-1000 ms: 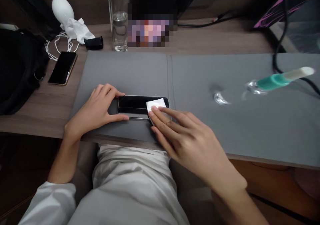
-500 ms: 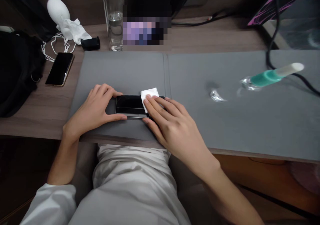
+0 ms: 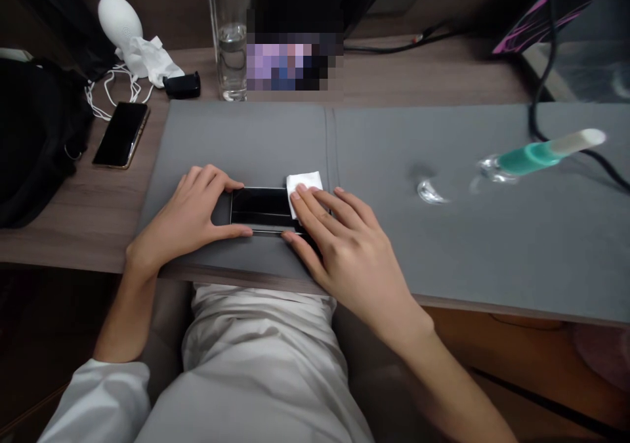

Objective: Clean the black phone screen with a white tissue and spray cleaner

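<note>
A black-screened smartphone [image 3: 260, 207] with a silvery edge lies crosswise on the grey desk mat [image 3: 423, 259]. My left hand [image 3: 189, 210] grips its left end, index finger along the far edge and thumb along the near edge. Under the fingertips of my right hand [image 3: 349, 239], a folded white wipe [image 3: 305, 180] is pressed flat on the right part of the screen. The right thumb rests by the phone's near edge. My right hand hides the phone's right end.
A slim bottle of teal liquid [image 3: 531, 159] lies to the right, near a small clear cap [image 3: 431, 192]. At the back stands a glass water bottle [image 3: 232, 62]. Another phone [image 3: 121, 134], a black bag [image 3: 39, 141] and a white egg-shaped device [image 3: 119, 20] are left. A black cable [image 3: 534, 111] crosses the right.
My right hand has slid the wipe slightly to the right across the screen, and its fingers are a little more spread. The left hand keeps its grip. The view has shifted slightly.
</note>
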Tool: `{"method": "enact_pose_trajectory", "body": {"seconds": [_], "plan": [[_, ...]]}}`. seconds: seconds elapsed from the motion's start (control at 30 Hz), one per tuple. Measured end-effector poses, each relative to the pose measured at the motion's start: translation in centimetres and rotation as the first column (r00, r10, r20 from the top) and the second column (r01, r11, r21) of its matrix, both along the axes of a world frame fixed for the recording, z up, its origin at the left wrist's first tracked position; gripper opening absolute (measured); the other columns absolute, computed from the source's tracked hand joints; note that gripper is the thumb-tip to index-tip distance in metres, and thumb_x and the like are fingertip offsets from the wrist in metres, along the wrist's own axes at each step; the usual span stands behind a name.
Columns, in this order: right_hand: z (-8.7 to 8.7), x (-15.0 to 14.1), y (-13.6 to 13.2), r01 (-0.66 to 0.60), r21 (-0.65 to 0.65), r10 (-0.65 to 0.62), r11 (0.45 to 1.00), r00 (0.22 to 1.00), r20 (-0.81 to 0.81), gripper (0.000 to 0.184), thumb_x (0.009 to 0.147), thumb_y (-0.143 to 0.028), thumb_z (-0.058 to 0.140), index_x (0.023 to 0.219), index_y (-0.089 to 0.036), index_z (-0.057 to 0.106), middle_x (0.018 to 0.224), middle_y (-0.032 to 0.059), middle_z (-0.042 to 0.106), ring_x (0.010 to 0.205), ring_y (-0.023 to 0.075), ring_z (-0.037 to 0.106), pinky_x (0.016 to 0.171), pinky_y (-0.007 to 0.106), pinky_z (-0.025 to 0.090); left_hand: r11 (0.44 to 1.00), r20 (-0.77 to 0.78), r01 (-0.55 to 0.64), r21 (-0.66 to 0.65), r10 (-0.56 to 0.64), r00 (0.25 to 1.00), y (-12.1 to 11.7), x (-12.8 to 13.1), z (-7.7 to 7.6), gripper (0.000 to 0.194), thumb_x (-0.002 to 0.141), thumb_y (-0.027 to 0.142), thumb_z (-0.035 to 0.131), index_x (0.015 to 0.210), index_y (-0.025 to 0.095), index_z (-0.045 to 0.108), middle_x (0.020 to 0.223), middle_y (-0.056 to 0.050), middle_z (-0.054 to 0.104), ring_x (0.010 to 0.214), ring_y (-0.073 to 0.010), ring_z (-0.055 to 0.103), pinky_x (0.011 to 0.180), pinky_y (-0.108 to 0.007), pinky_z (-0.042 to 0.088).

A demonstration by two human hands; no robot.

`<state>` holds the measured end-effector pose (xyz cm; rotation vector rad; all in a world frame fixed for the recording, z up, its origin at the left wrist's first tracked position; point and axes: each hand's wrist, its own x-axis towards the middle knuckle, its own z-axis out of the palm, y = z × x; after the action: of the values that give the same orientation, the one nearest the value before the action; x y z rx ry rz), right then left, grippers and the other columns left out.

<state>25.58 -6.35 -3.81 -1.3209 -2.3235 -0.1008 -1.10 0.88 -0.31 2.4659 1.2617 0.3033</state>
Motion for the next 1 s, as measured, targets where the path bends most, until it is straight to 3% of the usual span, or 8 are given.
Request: {"method": "enact_pose_trajectory", "body": {"seconds": [0.23,0.67,0.87,1.0], "plan": [[0.6,-0.5,0.5,-0.035,-0.019,0.034,0.999,0.999,-0.041,0.057,0.106,-0.031,0.061,0.159,-0.013,0.051,0.151,0.0183,0.066,0.138,0.0361,0.064,0.120,0.063,0.048,1.000,0.021,-0.015,-0.013,0.015,1.000,-0.1,-0.3,-0.1,0.065,0.089,0.068,0.077,0.133,0.023,0.060,0.134,-0.010,0.060,0.126,-0.0326,0.054,0.111,-0.050,0.044],[1.1,-3.4,1.6,-0.095,-0.039,0.094,0.995,0.994,-0.048,0.049,0.107,-0.037,0.059,0.145,-0.006,0.064,0.147,0.0176,0.068,0.136,0.0326,0.066,0.125,0.058,0.045,0.997,0.058,-0.038,-0.067,0.041,0.997,0.0,-0.5,-0.7,0.070,0.085,0.073,0.078,0.135,0.026,0.061,0.134,-0.009,0.060,0.127,-0.0325,0.053,0.112,-0.050,0.044],[1.5,-4.7,2.2,-0.122,-0.069,0.118,0.990,0.992,-0.050,0.051,0.110,-0.043,0.053,0.145,-0.009,0.065,0.146,0.0182,0.069,0.136,0.0325,0.066,0.126,0.059,0.043,0.996,0.044,-0.053,-0.066,0.056,0.997,-0.1,-0.8,-1.1,0.089,0.088,0.062,0.080,0.162,0.033,0.039,0.148,-0.010,0.052,0.137,-0.0349,0.049,0.120,-0.054,0.039],[1.7,-5.4,2.3,-0.162,-0.114,0.154,0.980,0.985,-0.072,0.059,0.109,-0.050,0.052,0.148,-0.007,0.063,0.149,0.0204,0.066,0.140,0.0335,0.062,0.128,0.060,0.040,0.997,0.029,-0.054,-0.059,0.056,0.998,-0.2,-0.6,-0.8,0.093,0.088,0.060,0.081,0.164,0.031,0.037,0.147,-0.010,0.052,0.138,-0.0348,0.049,0.124,-0.056,0.034]]}}
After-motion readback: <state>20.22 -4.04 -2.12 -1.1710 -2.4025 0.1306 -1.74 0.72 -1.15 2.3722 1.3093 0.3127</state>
